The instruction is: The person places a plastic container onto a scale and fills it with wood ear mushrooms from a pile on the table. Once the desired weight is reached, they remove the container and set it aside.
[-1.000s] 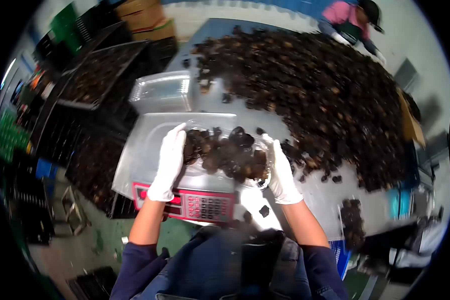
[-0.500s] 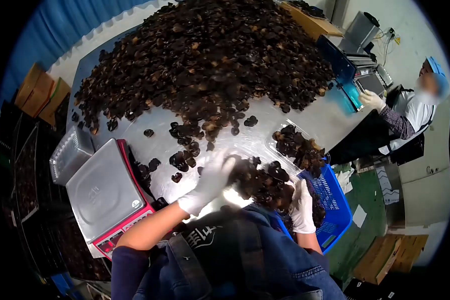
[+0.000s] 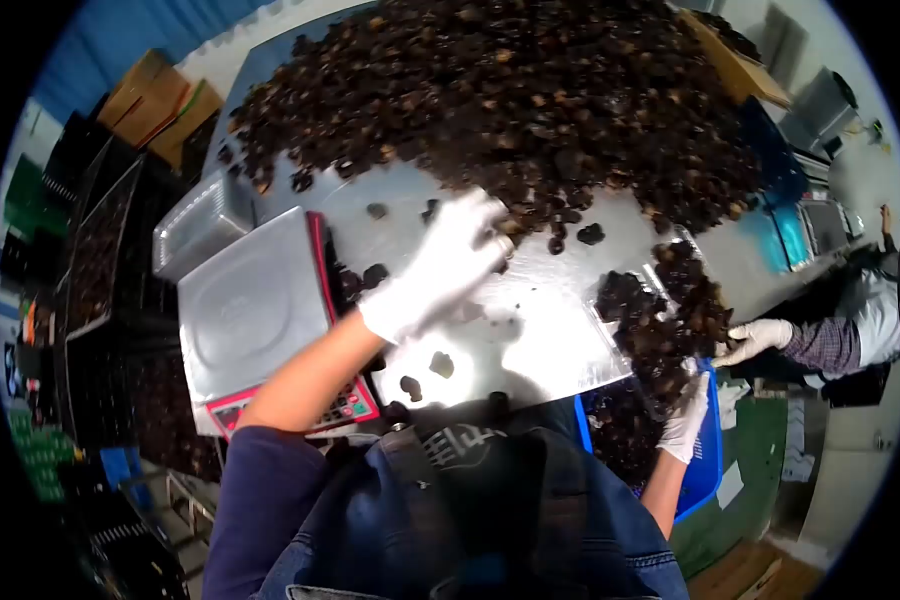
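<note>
A large heap of dark, wrinkled pieces (image 3: 530, 90) covers the far side of the metal table (image 3: 550, 310). My left hand (image 3: 445, 265), in a white glove, is over the table at the heap's near edge, fingers bent; what lies under the fingertips is hard to make out. At the right, my right hand (image 3: 686, 420), also gloved, is at a clear plastic tray filled with dark pieces (image 3: 680, 320), above the blue basket (image 3: 712, 450). Its fingers are against the tray's near end. More dark pieces lie in the basket.
A scale (image 3: 255, 300) with a red frame stands at the left, with clear plastic containers (image 3: 202, 225) behind it. A co-worker's gloved hand (image 3: 755, 342) reaches to the filled tray from the right. Cardboard boxes (image 3: 155, 100) are at the back left.
The view has shifted. My left hand has moved forward to the heap's edge. My right hand has moved right. The co-worker's hand has come down to the tray. Fewer loose pieces lie near me.
</note>
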`<act>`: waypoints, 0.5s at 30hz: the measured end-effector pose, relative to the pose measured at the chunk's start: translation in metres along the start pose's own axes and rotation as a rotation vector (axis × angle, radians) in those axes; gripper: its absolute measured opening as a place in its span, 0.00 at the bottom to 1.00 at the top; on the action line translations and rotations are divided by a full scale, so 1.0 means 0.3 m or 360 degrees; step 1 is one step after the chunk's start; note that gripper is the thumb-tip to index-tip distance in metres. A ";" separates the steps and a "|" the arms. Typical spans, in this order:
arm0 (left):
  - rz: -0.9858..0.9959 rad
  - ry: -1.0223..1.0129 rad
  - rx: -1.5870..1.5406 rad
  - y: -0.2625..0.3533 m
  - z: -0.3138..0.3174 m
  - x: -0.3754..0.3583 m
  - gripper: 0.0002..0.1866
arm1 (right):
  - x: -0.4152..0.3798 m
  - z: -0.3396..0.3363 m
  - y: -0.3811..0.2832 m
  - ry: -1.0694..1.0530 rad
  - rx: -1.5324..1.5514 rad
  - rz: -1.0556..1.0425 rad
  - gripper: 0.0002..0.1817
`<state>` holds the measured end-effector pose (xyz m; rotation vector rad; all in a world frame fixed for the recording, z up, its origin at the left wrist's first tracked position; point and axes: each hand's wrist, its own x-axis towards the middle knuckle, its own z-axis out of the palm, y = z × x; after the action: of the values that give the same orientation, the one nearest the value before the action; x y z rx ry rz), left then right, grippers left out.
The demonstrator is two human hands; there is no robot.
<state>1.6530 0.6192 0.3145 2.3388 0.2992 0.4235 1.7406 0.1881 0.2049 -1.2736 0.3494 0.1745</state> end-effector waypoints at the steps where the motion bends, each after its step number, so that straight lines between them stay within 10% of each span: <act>1: -0.0131 -0.0347 0.0227 -0.023 -0.192 0.064 0.23 | 0.033 -0.004 -0.003 -0.0035 0.0089 0.0079 0.27; 5: -0.0063 0.0786 0.0734 -0.408 -0.615 -0.017 0.19 | 0.143 -0.123 0.005 -0.0024 0.0062 0.0377 0.33; 7: -0.0362 0.0809 0.1228 -0.688 -0.844 -0.110 0.21 | 0.140 -0.191 0.002 0.0139 -0.0283 -0.0098 0.32; 9: -0.0890 0.0595 0.1320 -0.798 -0.977 -0.234 0.19 | -0.062 0.025 -0.027 0.0663 -0.1494 -0.1773 0.25; 15: -0.0801 0.0147 0.1289 -0.926 -1.073 -0.367 0.12 | -0.407 0.528 0.141 -0.1599 -0.1975 -0.1702 0.20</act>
<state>1.4029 0.9803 0.3151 2.8624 1.2652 0.1653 1.6384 0.3593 0.2490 -2.1681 -1.5192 0.0730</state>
